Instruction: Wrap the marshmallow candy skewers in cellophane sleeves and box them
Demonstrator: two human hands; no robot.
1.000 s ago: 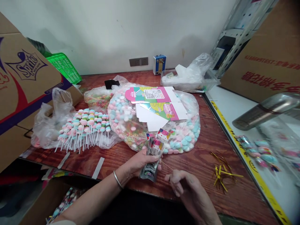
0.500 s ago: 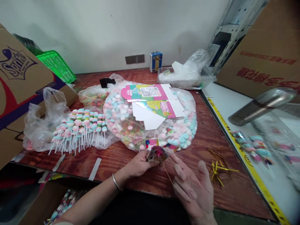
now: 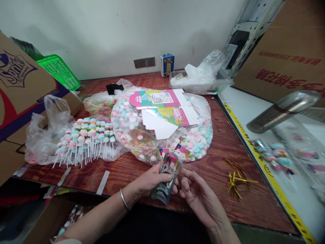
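My left hand grips a bundle of clear plastic candy bags with dark and coloured print, thumb across the front. The bundle is tilted upright above the table's front edge. Close against its right side is my right hand, fingers curled and fingertips together around what looks like a thin gold twist tie, mostly hidden. Colourful dotted card pieces show just behind the bundle. More gold twist ties lie loose on the wood to the right.
A big clear bag of pastel marshmallows lies behind my hands, a flattened printed carton on top. Marshmallow sticks are piled at left. A metal flask and wrapped marshmallow sticks lie on the white surface at right.
The bag bundle has swung from pointing away to standing more upright, its printed front now showing. My right hand has gone from loosely spread to curled in against the bundle's side.
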